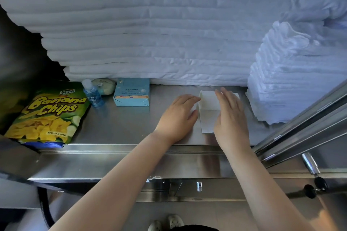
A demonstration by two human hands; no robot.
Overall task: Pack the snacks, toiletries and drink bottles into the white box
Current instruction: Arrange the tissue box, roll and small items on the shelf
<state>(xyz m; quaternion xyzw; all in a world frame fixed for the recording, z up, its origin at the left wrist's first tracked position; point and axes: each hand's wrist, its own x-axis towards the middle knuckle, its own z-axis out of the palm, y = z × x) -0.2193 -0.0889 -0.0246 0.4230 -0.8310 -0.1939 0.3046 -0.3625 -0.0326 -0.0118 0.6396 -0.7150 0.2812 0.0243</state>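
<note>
Head view: toward the bench's (112,127) right end, both hands flank the white box (209,103) — left hand (178,114) flat against its left wall, right hand (231,116) laid over its right side, fingers straight, pinching nothing. The box seems empty, so I'd judge it is only being set up. Next comes a reach left — to the chips bag (45,114), then the small bottle (93,93) and blue carton (132,93) at the back edge.

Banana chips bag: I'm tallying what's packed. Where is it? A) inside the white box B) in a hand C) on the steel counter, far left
C: the banana chips bag lies on the steel counter, left of the white box.
</note>
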